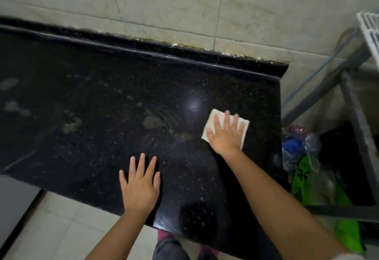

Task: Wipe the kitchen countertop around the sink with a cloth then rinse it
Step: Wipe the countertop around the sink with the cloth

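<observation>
A black speckled countertop [114,87] fills the middle of the view, with pale smears and wet streaks across it. A folded cream cloth [213,117] lies flat near the counter's right end. My right hand [225,134] presses on the cloth with straight, spread fingers. My left hand [140,186] rests flat on the counter near its front edge, fingers spread, holding nothing. No sink is in view.
A tiled wall [164,5] rises behind the counter's raised back lip [184,52]. To the right stands a metal rack [356,103] with plastic bags [301,147] and green packaging [303,179] beneath it. Pale floor tiles [61,229] show below the front edge.
</observation>
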`<control>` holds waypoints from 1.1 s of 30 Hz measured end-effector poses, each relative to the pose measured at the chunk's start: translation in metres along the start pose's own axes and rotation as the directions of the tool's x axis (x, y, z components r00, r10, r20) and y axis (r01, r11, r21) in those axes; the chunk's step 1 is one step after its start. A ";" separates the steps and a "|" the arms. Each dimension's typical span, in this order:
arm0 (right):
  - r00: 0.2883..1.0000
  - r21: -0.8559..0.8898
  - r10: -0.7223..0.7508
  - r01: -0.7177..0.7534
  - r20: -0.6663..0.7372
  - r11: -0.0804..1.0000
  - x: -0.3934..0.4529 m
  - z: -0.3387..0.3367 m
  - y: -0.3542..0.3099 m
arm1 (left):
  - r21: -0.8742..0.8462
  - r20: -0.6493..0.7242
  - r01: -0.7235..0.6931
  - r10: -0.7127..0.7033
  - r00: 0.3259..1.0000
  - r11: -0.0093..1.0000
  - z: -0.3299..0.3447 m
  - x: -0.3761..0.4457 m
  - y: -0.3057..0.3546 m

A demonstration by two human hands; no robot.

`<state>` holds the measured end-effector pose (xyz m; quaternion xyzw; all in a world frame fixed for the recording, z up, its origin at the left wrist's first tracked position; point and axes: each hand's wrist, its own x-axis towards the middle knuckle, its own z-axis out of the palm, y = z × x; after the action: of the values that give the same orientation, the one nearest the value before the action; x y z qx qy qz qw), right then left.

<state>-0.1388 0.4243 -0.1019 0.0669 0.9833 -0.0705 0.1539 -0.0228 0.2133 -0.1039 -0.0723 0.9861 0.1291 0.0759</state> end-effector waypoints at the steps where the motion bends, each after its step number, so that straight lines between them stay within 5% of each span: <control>1: 0.996 -0.015 -0.086 0.087 0.027 0.996 -0.003 0.005 -0.020 | 0.013 0.010 0.018 -0.018 1.000 1.000 0.000 -0.001 -0.002; 5: 0.869 -0.177 -0.491 0.474 -0.065 0.863 -0.077 0.046 -0.048 | -0.003 -0.032 0.084 -0.084 0.996 0.996 -0.009 0.007 -0.004; 8: 0.783 -0.216 -0.622 0.612 0.028 0.761 -0.127 0.057 0.014 | -0.028 -0.026 0.148 -0.149 0.988 0.989 -0.010 0.018 -0.006; 11: 0.839 -0.303 -0.538 0.494 -0.079 0.815 -0.110 0.045 0.099 | -0.017 0.007 0.169 -0.169 0.986 0.985 -0.005 0.021 -0.010; 13: 0.956 -0.270 -0.290 0.268 -0.044 0.925 -0.067 0.025 0.125 | -0.006 0.024 0.181 -0.180 0.983 0.984 0.001 0.021 -0.013; 19: 0.998 -0.028 0.070 -0.070 -0.004 0.997 0.059 -0.029 0.047 | 0.026 0.003 0.180 -0.180 0.984 0.983 0.003 0.022 -0.012; 22: 0.983 -0.078 -0.182 0.184 0.031 0.980 0.049 -0.013 -0.033 | 0.025 -0.001 0.187 -0.187 0.982 0.982 0.003 0.024 -0.012; 26: 0.787 -0.143 -0.615 0.614 0.040 0.776 -0.051 0.039 -0.062 | 0.009 -0.008 0.195 -0.195 0.981 0.981 0.001 0.023 -0.011; 30: 0.788 -0.228 -0.616 0.598 -0.007 0.768 -0.108 0.050 0.034 | -0.013 0.002 0.197 -0.197 0.980 0.980 0.000 0.023 -0.011; 33: 0.923 -0.257 -0.385 0.371 -0.007 0.892 -0.072 0.025 0.094 | -0.014 0.006 0.190 -0.190 0.982 0.982 0.002 0.021 -0.012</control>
<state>-0.0491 0.5045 -0.1140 -0.1436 0.9824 0.0279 0.1161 -0.0416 0.1997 -0.1121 -0.1664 0.9735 0.1287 0.0897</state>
